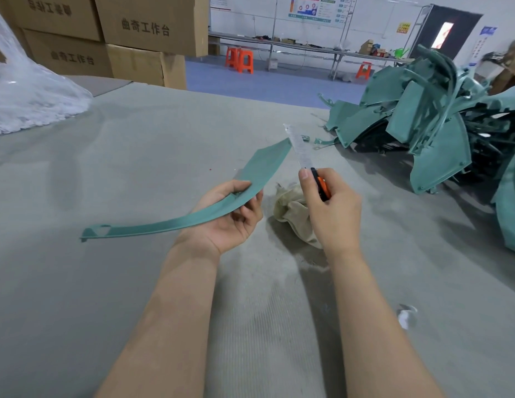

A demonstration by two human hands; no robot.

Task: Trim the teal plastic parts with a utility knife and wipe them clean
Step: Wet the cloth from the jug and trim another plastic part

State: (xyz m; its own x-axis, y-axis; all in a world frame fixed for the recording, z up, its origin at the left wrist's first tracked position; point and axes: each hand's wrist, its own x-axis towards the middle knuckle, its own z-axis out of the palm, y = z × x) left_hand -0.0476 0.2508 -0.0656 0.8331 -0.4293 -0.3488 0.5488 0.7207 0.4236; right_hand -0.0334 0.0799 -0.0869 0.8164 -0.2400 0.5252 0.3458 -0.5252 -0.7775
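Two bare hands raised above a grey tabletop [135,173]; in the left hand [230,216], palm up, a long curved teal strip [259,170], pinched near its middle with the thumb on top and the fingers [255,201] curled underneath; wide end of the strip pointing away and to the right, narrow end with a small triangular cut-out reaching out to the left, all of it held clear of the tabletop. In the right hand [331,208], a utility knife [322,186] with an orange and black handle, fingers wrapped tight round the handle and thumb laid up along it; long blade fully out, pointing up and away, set against the short far edge of the strip's wide end, seemingly touching it.

Between and just below the hands, a crumpled beige cloth [290,211] lying on the tabletop, partly hidden by the right hand. Off to the right, well apart from the hands, a loose pile of teal parts [423,124], curved panels and strips tangled together, with a few small teal offcuts near its foot. Near the right forearm, a small white scrap [407,315]. At far left, a clear plastic bag [26,96]; behind it, stacked cardboard boxes [147,24] with printed characters; beyond, orange stools [240,60] on a blue floor.
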